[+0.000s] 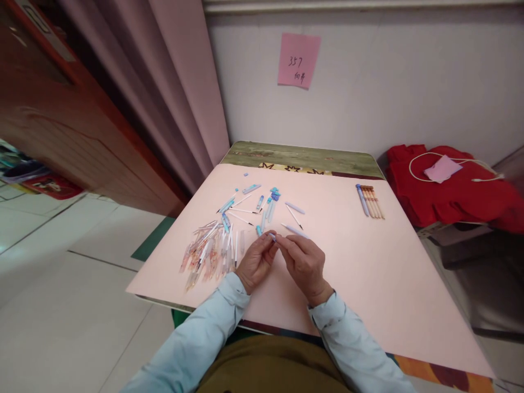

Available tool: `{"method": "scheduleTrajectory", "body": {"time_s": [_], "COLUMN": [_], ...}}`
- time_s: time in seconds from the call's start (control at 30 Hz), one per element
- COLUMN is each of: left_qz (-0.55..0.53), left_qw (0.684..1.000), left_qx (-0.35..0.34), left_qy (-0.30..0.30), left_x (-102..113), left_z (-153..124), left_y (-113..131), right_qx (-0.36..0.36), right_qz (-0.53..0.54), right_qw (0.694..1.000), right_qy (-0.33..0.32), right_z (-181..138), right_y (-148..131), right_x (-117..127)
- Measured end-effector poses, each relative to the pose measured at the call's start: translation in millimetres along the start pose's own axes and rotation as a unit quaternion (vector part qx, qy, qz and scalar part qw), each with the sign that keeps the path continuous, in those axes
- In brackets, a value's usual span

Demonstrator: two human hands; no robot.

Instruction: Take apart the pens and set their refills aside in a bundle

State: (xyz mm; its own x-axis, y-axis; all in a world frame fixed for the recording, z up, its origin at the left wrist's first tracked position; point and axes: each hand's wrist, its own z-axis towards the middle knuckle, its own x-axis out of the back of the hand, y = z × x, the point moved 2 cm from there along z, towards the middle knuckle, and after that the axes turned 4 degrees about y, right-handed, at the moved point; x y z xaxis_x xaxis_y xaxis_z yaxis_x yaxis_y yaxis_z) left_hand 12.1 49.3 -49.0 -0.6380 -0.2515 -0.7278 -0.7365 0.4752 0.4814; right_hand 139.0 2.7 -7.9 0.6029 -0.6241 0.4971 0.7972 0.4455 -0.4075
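My left hand point(258, 261) and my right hand point(303, 264) meet above the near middle of the table. Their fingertips pinch a small lilac pen part point(273, 237) between them, mostly hidden by the fingers. Just beyond my right hand is a lilac pen barrel point(293, 230); its near end is hidden behind the hand. A white refill point(293, 216) with a dark tip and another lilac barrel point(295, 207) lie past it. Blue and turquoise pen parts point(275, 193) are scattered ahead of my left hand. To its left, clear and pinkish barrels point(207, 254) lie in a pile with white refills.
Several assembled pens point(370, 202) lie in a row at the right, one lilac and the others beige with brown tops. Red cloth point(409, 202) with a white cable point(421, 155) sits beyond the table's right edge. A wall stands behind; a wooden door point(102, 136) is at left.
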Motion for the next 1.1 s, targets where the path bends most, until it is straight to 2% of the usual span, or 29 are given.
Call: {"method": "scheduleTrajectory", "body": {"time_s": [0.2,0.4,0.5,0.6,0.77,0.93,1.1], "left_qz": [0.007,-0.03,-0.047,-0.058,-0.099,-0.143,-0.155], "left_qw": [1.0,0.999,0.997,0.997,0.994,0.989,0.987], "left_qx": [-0.006,0.039,0.049,0.04,0.032,0.043,0.043], "left_qy": [-0.006,0.016,0.025,0.022,0.03,0.023,0.021], "left_x": [2,-2,-3,-4,-4,1,7], "left_z": [0,-5,-6,-5,-3,0,3], "left_y": [0,5,10,17,26,27,26], "right_qx": [-0.029,-0.096,-0.136,-0.149,-0.159,-0.171,-0.153], "right_qz": [-0.023,0.042,-0.037,-0.136,-0.208,-0.236,-0.241], "right_qw": [0.999,0.994,0.99,0.978,0.955,0.945,0.948], "right_qy": [-0.02,0.01,0.002,-0.055,-0.138,-0.146,-0.142], "right_z": [-1,5,4,-1,-6,-6,-6], "right_y": [-1,9,24,38,46,48,47], "right_x": [-3,3,2,-4,-15,-17,-18]}}
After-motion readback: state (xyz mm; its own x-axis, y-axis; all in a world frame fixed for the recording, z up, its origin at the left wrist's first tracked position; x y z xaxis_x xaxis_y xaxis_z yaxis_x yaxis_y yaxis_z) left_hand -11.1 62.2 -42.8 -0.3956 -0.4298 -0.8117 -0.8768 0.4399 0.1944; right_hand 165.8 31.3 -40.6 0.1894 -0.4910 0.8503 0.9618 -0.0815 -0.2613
